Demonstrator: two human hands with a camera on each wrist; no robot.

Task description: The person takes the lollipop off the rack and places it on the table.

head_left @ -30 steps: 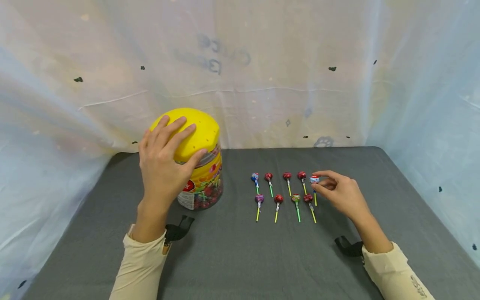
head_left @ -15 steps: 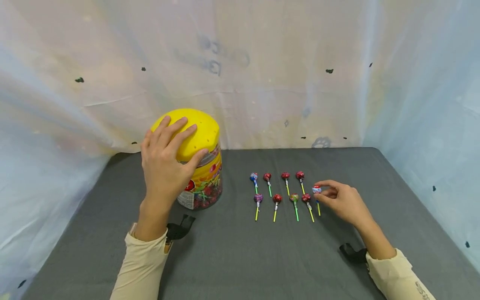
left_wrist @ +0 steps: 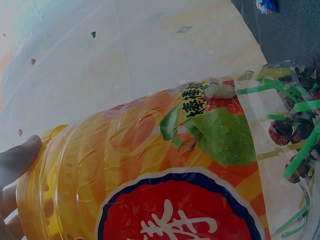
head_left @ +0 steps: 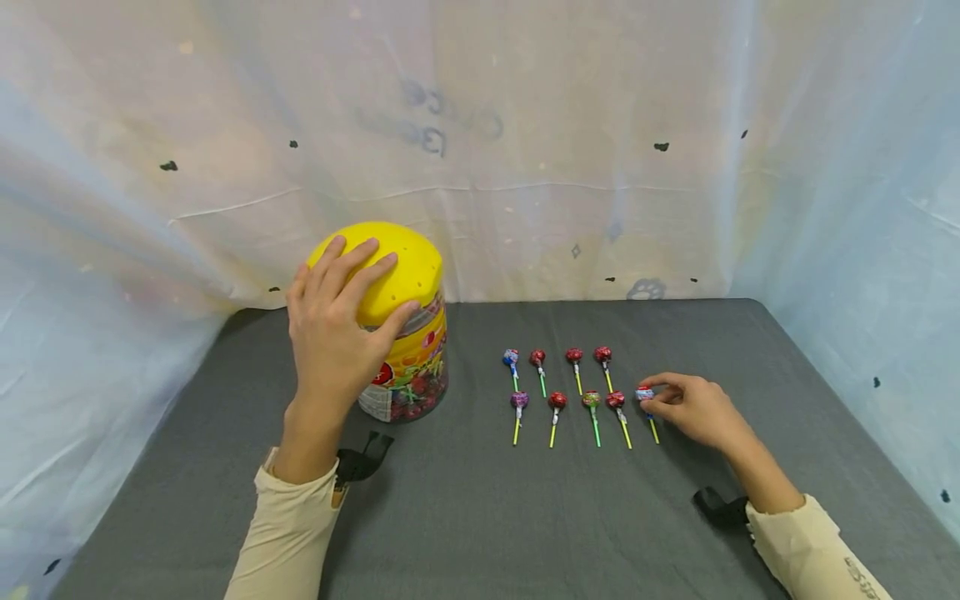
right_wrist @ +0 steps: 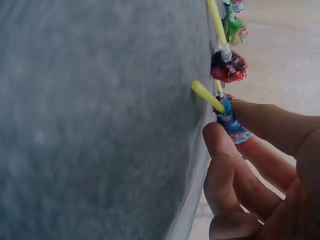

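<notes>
My left hand point(head_left: 333, 333) rests with spread fingers on the yellow lid point(head_left: 405, 267) of a big plastic candy jar point(head_left: 416, 358). The thumb lies along the lid's side. Through the jar's clear bottom, lollipops show in the left wrist view, with green sticks point(left_wrist: 302, 150). My right hand point(head_left: 693, 408) pinches a blue-wrapped lollipop point(head_left: 645, 395) by its head, between thumb and fingers. Its yellow stick point(right_wrist: 207, 96) points toward the near side of the table. Just left of it lies a dark red lollipop point(head_left: 616, 400), the right end of the front row.
Two rows of lollipops lie on the grey cloth-covered table point(head_left: 480, 517). The back row runs from a blue one point(head_left: 511, 357) to a red one point(head_left: 603, 355). A purple one point(head_left: 519, 400) begins the front row. Pale sheeting point(head_left: 525, 150) encloses the back and sides.
My right hand has brought the pinched lollipop toward the near side and slightly right, from beside the back row to the front row's right end. The left hand stays on the lid.
</notes>
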